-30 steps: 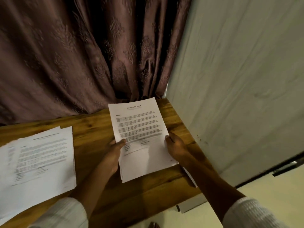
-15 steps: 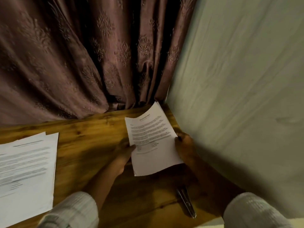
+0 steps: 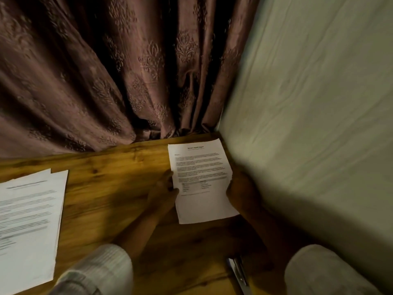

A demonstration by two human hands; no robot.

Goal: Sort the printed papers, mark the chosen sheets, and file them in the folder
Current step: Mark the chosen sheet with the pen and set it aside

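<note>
We are seeing the left hand (image 3: 162, 193) pinching the left edge of the white printed paper sheet (image 3: 202, 182), thumb on top about halfway down, fingers tucked beneath as far as we are making out. The right hand (image 3: 240, 191) is gripping the opposite edge at roughly the same height. It is sitting in shadow, so we are reading only a curl round the edge.

The sheet is lying between the two hands, print up, its top edge pointing into the corner where the mauve patterned curtain (image 3: 106, 71) is meeting the pale wall (image 3: 308, 103). We cannot tell if it is one sheet or a thin sheaf, or if its near edge is touching the brown wooden counter (image 3: 110, 188).

We are judging it light, limp and easy to crease. Taking both long edges is stopping any sag, while a one-corner hold would be letting it droop. If there are several sheets, they would be sliding on each other.

Further out, a fanned pile of white printed papers (image 3: 27, 220) is lying on the counter well apart to the left. A slim silver metal object (image 3: 238, 271) is lying near the front edge beside the right forearm, too blurred for naming.
</note>
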